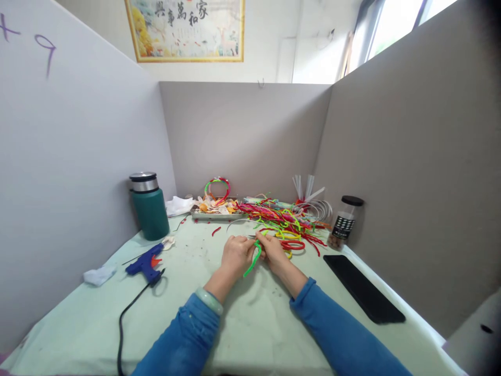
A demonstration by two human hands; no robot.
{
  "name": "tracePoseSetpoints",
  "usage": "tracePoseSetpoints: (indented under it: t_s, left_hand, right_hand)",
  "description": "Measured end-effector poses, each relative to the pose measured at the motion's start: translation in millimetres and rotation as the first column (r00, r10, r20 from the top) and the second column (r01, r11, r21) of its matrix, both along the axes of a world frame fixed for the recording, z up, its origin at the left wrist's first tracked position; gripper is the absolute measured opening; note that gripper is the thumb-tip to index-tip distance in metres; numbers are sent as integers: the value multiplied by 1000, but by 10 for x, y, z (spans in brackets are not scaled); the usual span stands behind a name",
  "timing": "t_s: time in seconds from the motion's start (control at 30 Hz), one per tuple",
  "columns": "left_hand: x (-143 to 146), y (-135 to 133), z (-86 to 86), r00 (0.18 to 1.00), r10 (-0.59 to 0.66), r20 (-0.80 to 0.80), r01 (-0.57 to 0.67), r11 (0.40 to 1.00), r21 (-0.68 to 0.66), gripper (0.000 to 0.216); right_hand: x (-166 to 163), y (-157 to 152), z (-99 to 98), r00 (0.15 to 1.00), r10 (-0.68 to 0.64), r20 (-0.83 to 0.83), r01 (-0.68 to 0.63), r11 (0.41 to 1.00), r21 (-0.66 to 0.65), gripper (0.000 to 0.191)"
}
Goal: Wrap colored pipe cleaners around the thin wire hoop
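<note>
My left hand [236, 254] and my right hand [273, 252] meet at the middle of the pale green table [195, 313], fingers curled. Between them runs a bright green pipe cleaner [252, 261], bent and hanging down toward me; both hands pinch it. A thin metal hoop [238, 222], apparently a bare headband, lies just beyond my fingers. Just beyond my right hand lies a heap of red, yellow and green pipe cleaners [284, 219]. Both sleeves are blue and a pale bangle sits on my left wrist.
A blue glue gun [145, 263] with its black cord lies at left, near a green flask [149, 206]. A metal tray [215, 209] with scraps and a wrapped headband [217, 185] stands at the back. A black-lidded jar [344, 222] and black pad [364, 289] are at right. Grey partitions enclose the table.
</note>
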State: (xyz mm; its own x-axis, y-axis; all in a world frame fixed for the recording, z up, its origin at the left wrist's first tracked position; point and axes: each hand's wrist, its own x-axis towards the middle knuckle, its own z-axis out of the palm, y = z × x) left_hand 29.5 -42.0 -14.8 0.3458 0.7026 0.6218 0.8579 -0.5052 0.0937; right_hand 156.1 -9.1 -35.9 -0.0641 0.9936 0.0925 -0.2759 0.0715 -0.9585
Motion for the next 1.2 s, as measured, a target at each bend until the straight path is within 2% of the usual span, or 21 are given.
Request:
tracePoseSetpoints:
  t_s: [0.2, 0.3, 0.57, 0.73, 0.9, 0.97, 1.03, 1.2]
  left_hand:
    - [-34, 44, -41, 950, -24, 310, 86, 978, -188, 22]
    - [-36, 63, -40, 916, -22, 401, 141, 952, -270, 22]
    - [-82, 125, -46, 878, 69, 474, 165, 886, -434, 39]
    - [-116, 224, -126, 824, 54, 565, 278, 830, -484, 39]
    - [-128, 270, -166, 807, 149, 572, 256, 784, -566, 37]
    - [-118, 248, -148, 814, 145, 562, 236, 802, -549, 38]
    - [-98, 210, -114, 821, 113, 560, 217, 846, -487, 39]
    - [-37, 116, -36, 832, -15, 554, 182, 952, -246, 24]
  right_hand:
    - [-1, -5, -18, 1000, 10, -6, -10, 1000, -19, 42]
    - [-3, -5, -27, 1000, 2, -5, -2, 1000, -23, 42]
    - [10, -37, -8, 999, 39, 9, -39, 999, -27, 41]
    - [-16, -56, -10, 998, 34, 61, -36, 999, 28, 39]
    - [-40, -54, -28, 996, 20, 86, -28, 996, 88, 38]
    - [-37, -43, -36, 997, 21, 68, -26, 996, 80, 38]
    - [-24, -28, -42, 999, 27, 20, -28, 999, 47, 39]
    - [23, 18, -40, 987, 49, -153, -57, 997, -48, 41]
